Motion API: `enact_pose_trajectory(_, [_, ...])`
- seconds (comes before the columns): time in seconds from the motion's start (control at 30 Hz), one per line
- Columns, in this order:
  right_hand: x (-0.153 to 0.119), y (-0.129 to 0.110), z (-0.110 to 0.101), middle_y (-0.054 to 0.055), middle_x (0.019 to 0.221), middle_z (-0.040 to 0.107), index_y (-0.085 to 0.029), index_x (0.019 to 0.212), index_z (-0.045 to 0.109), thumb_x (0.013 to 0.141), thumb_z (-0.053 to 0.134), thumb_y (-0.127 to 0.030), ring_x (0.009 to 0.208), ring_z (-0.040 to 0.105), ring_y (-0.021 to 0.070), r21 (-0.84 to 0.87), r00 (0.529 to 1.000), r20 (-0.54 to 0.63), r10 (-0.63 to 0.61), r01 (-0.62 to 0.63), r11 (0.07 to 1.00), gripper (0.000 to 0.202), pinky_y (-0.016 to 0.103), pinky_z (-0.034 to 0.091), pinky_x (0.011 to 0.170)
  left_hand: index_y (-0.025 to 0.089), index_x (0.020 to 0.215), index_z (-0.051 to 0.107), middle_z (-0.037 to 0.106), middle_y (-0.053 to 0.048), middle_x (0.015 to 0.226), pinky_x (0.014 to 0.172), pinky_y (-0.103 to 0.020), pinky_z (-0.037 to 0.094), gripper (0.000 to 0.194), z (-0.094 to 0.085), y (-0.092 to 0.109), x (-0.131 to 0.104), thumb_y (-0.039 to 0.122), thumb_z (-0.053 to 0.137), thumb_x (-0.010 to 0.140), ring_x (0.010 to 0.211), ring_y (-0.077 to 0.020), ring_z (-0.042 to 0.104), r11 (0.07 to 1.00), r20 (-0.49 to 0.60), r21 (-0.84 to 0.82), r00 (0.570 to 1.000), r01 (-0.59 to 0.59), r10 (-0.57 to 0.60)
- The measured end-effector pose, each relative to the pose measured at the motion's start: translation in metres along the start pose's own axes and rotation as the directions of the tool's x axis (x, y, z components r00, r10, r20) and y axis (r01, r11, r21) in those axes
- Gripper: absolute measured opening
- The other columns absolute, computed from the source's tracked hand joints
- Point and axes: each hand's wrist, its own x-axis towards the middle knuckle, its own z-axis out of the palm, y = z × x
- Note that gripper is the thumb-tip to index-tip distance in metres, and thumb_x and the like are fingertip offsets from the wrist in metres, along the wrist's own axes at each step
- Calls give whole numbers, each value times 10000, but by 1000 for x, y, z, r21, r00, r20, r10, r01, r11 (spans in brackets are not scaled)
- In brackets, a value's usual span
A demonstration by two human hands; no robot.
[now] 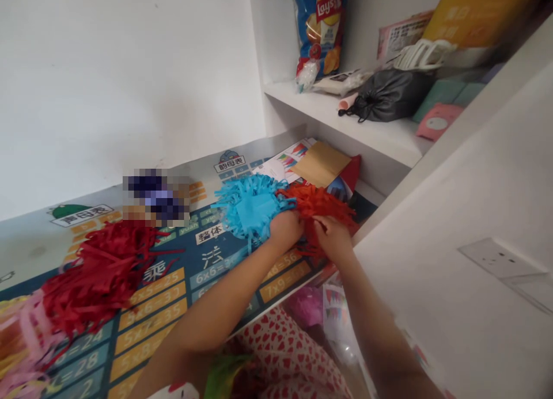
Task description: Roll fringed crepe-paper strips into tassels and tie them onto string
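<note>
A light blue fringed paper bundle [254,212] lies on the printed desk mat [203,272]. An orange-red fringed paper bundle [332,206] adjoins it on the right. My left hand [287,231] is closed where the two bundles meet; its fingertips are hidden, so what it grips cannot be made out. On the orange-red bundle, my right hand [332,236] has its thumb and index finger pinched on the paper strips.
Dark red [103,272] and pink fringed bundles [34,335] lie at left. Behind my hands are a brown envelope [322,163] and printed sheets. A shelf [311,108] overhangs at right, holding a chip bag [320,30] and black pouch [389,94].
</note>
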Motion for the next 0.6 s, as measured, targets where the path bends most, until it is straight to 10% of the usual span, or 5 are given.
enact_pose_trajectory(0.13, [-17,-2,2,90,1120,688,-192,1089,678,972,398,-321,1055,618,202,154,976,-193,-102,133,979,330,296,445,959,173,802,750,717,-65,716,651,-253,476,295,-10,-4,6,314,505,885,704,-182,668,986,26,-163,999,41,-38])
enact_pose_trajectory(0.3, [-18,-10,6,140,1170,659,-140,1170,625,886,565,-415,1079,578,291,-12,984,-167,-67,66,998,400,394,405,954,141,815,747,675,-33,616,528,-228,455,276,-1,-5,15,299,531,883,518,-127,589,939,67,-340,997,51,-30])
enact_pose_trajectory(0.6, [-8,-9,-9,103,988,707,-181,938,676,910,439,-299,954,610,228,85,977,-208,45,-27,996,266,307,423,885,154,945,728,741,-58,850,712,-286,531,324,11,-10,10,210,410,935,717,-160,667,944,34,-299,987,-140,157])
